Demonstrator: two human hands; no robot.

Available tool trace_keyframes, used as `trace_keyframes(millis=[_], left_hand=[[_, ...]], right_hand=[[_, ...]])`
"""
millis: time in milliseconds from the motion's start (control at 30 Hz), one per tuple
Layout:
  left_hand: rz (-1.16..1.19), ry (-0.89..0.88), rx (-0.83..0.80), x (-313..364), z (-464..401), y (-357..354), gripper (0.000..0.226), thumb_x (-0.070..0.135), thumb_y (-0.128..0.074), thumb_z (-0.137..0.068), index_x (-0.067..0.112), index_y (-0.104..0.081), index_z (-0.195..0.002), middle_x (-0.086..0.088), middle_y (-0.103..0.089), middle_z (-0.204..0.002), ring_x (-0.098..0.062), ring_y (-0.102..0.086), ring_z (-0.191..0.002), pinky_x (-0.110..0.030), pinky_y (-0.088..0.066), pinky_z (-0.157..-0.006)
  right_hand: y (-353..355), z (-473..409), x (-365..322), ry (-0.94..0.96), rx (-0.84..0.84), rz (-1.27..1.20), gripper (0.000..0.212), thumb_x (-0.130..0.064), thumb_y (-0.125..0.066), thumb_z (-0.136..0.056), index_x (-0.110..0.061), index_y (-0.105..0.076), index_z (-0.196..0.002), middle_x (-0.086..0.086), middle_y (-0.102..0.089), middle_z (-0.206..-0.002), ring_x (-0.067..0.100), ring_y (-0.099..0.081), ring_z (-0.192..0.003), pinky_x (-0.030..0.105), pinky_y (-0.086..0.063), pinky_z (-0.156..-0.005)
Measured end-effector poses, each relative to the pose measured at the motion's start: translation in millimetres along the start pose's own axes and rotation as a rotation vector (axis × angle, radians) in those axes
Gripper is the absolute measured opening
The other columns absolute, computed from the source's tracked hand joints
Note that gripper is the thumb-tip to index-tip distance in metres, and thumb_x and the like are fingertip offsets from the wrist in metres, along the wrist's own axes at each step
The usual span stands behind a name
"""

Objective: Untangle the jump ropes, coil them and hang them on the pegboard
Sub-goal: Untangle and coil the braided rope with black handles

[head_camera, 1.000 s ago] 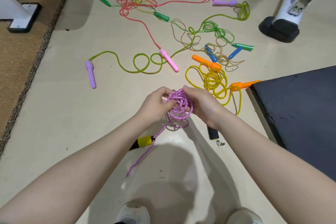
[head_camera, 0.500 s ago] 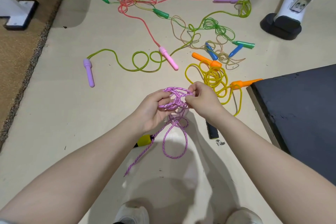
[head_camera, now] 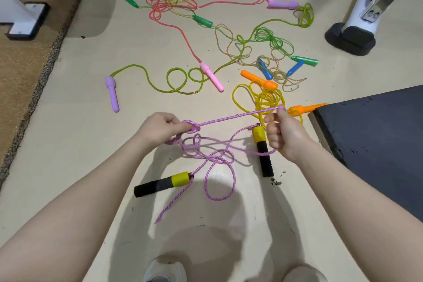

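Observation:
A purple braided jump rope (head_camera: 231, 118) stretches taut between my hands above the floor. My left hand (head_camera: 160, 129) pinches a small knot of its loops. My right hand (head_camera: 282, 131) grips the other end of the taut strand, fingers curled round it. Loose purple loops (head_camera: 219, 162) hang and lie below. Its two black-and-yellow handles lie on the floor, one (head_camera: 161, 184) under my left forearm, one (head_camera: 263, 149) beside my right hand. Beyond lie a yellow rope with orange handles (head_camera: 267, 98), a green rope with purple handles (head_camera: 174, 80) and a pink rope (head_camera: 174, 7).
A dark mat or platform (head_camera: 377, 144) fills the right side. A white stand with a black foot (head_camera: 350, 39) is at the back right. Brown carpet (head_camera: 23, 57) and a white bracket (head_camera: 25, 20) lie at left. My shoes (head_camera: 164, 270) show at the bottom.
My hands have moved apart, pulling the bunched purple rope out into a taut strand. Loops dropped to the floor and both black-and-yellow handles came into view.

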State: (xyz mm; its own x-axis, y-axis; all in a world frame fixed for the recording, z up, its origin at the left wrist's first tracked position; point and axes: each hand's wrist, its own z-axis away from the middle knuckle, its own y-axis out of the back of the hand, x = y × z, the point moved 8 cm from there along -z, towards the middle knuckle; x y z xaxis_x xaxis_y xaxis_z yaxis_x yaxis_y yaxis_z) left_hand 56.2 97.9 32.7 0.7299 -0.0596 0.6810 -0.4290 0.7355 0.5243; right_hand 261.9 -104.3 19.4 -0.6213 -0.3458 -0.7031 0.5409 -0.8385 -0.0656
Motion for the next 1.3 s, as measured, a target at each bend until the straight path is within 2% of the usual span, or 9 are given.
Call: trace_keyframes(millis=[100, 200, 300, 400, 500, 667, 833, 1067, 1300], left_hand=[[0.108, 0.177, -0.425, -11.3, 12.2, -37.9, 0.037, 0.048, -0.055, -0.087, 0.017, -0.057, -0.066, 0.006, -0.033, -0.047, -0.013, -0.025, -0.048, -0.027, -0.021, -0.052], [0.265, 0.212, -0.443, -12.6, 9.9, -45.7, 0.041, 0.038, -0.054, -0.091, 0.021, -0.055, -0.053, 0.006, -0.028, -0.049, -0.011, -0.024, -0.044, -0.021, -0.022, -0.046], [0.723, 0.237, -0.387, -2.7, 5.8, -43.0, 0.029, 0.035, -0.055, -0.086, 0.019, -0.055, -0.063, 0.004, -0.039, -0.051, -0.008, -0.037, -0.045, -0.021, -0.030, -0.053], [0.837, 0.204, -0.369, 12.0, 5.2, -39.9, 0.027, 0.033, -0.052, -0.086, 0.016, -0.054, -0.065, 0.005, -0.051, -0.053, -0.009, -0.051, -0.051, -0.020, -0.042, -0.051], [0.736, 0.166, -0.382, 14.7, 5.5, -45.3, 0.039, 0.025, -0.049, -0.091, 0.023, -0.050, -0.053, 0.010, -0.047, -0.054, -0.007, -0.046, -0.060, -0.024, -0.037, -0.061], [0.985, 0.142, -0.345, 26.6, 5.4, -50.0, 0.036, 0.026, -0.041, -0.097, 0.018, -0.047, -0.062, 0.003, -0.064, -0.066, -0.012, -0.056, -0.073, -0.024, -0.044, -0.071], [0.689, 0.015, -0.219, 31.9, 4.5, -52.6, 0.015, 0.009, -0.059, -0.079, 0.012, -0.062, -0.064, -0.013, -0.058, -0.088, -0.022, -0.056, -0.089, -0.031, -0.039, -0.098], [0.624, -0.037, -0.146, 46.9, 10.6, -60.0, 0.021, 0.000, -0.039, -0.094, 0.015, -0.045, -0.080, 0.001, -0.051, -0.067, -0.011, -0.056, -0.049, -0.024, -0.042, -0.060], [0.645, 0.008, -0.247, 47.2, 16.6, -57.0, 0.024, 0.002, -0.037, -0.093, 0.008, -0.057, -0.081, 0.007, -0.033, -0.044, -0.009, -0.026, -0.040, -0.018, -0.027, -0.044]], right_hand=[[-5.8, 0.6, 8.8, -0.098, -0.051, -0.320, 0.052, -0.043, -0.020, -0.101, -0.013, -0.057, -0.080, -0.005, -0.032, -0.041, 0.008, -0.025, -0.032, 0.015, -0.019, -0.038], [-16.4, 0.3, 2.1, -0.078, -0.093, -0.673, 0.057, -0.047, -0.016, -0.100, -0.013, -0.058, -0.082, 0.003, -0.062, -0.066, 0.017, -0.057, -0.063, 0.029, -0.050, -0.070], [-26.8, 3.8, -3.1, -0.070, -0.186, -0.782, 0.063, -0.053, -0.016, -0.098, -0.014, -0.045, -0.058, -0.003, -0.039, -0.039, 0.012, -0.038, -0.035, 0.016, -0.040, -0.042], [-23.2, 5.7, -5.5, -0.042, -0.167, -0.447, 0.064, -0.058, -0.026, -0.095, -0.018, -0.035, -0.046, -0.006, -0.019, -0.034, 0.009, -0.016, -0.028, 0.015, -0.015, -0.032], [-15.4, 8.7, -19.9, 0.251, -0.085, 0.247, 0.039, -0.038, -0.046, -0.094, -0.014, -0.052, -0.064, -0.011, -0.034, -0.036, 0.006, -0.028, -0.035, 0.020, -0.028, -0.042], [-48.4, 18.9, -8.8, 0.384, -0.268, 1.293, 0.053, -0.044, -0.039, -0.080, -0.045, -0.042, -0.133, -0.005, -0.069, -0.106, 0.021, -0.054, -0.109, 0.035, -0.042, -0.091], [-58.7, 15.0, 9.1, 0.273, -0.359, 1.211, 0.043, -0.046, -0.029, -0.098, -0.037, -0.035, -0.139, 0.007, -0.050, -0.136, 0.031, -0.047, -0.122, 0.037, -0.037, -0.100], [-65.0, 20.2, -19.4, 0.531, -0.089, 0.973, 0.024, -0.028, -0.067, -0.084, -0.009, -0.052, -0.080, 0.007, -0.063, -0.078, 0.022, -0.054, -0.076, 0.031, -0.034, -0.064], [-64.7, 33.1, -34.7, 0.810, -0.046, 1.254, 0.014, -0.009, -0.057, -0.090, -0.006, -0.055, -0.103, 0.013, -0.060, -0.096, 0.030, -0.057, -0.088, 0.033, -0.038, -0.068]])
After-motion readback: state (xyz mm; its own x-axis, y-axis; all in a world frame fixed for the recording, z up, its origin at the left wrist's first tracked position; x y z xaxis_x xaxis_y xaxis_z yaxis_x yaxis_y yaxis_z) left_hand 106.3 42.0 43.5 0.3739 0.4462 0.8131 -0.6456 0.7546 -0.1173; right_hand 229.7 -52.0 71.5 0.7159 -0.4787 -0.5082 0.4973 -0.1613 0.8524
